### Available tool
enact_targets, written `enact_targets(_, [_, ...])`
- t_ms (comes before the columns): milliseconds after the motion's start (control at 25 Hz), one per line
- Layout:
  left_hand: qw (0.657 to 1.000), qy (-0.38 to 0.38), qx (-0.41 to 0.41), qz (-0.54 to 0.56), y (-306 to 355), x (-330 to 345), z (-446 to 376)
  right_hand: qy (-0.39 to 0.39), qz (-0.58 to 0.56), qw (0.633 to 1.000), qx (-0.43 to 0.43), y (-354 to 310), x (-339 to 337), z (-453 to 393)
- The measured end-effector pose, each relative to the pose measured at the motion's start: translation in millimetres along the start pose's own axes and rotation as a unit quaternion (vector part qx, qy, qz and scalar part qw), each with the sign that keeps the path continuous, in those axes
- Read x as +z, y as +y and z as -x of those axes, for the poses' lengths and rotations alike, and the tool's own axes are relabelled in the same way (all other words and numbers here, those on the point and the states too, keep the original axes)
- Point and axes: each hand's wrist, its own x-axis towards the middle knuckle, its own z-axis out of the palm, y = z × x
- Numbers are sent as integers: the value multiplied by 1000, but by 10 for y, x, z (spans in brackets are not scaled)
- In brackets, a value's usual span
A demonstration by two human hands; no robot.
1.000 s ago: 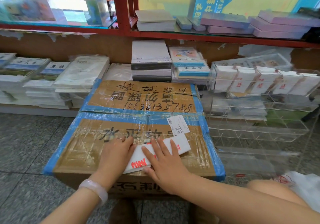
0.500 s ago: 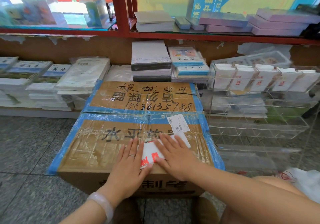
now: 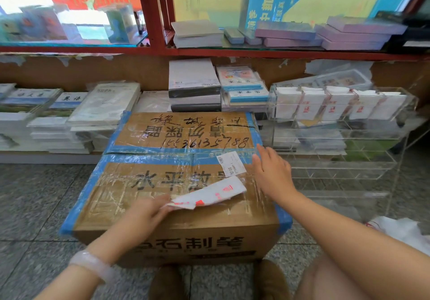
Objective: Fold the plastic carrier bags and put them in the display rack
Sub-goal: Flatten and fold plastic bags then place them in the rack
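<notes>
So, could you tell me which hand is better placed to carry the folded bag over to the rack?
Probably the left hand: it already pinches the folded bag. The right hand is open, though nearer the rack.

Both forearms are bare, with no sleeves in view. The left wrist carries a pale, translucent bangle [image 3: 89, 265], smooth and rounded. Left hand [image 3: 149, 211] and right hand [image 3: 272, 172] wear no gloves. Below, two brown shoes [image 3: 271, 278] with a soft, matte surface and a bare knee show.
</notes>
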Motion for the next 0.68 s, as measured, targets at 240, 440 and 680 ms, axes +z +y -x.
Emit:
enact_targets(240, [813, 21, -288, 506, 281, -40, 10, 6, 77, 874, -479, -380, 277, 433])
enact_targets(440, [851, -132, -282, 423, 427, 158, 120, -56, 100, 897, -428, -415, 519, 497])
enact_targets(680, [997, -16, -63, 30, 271, 81, 21, -123, 15, 931, -344, -428, 447, 393])
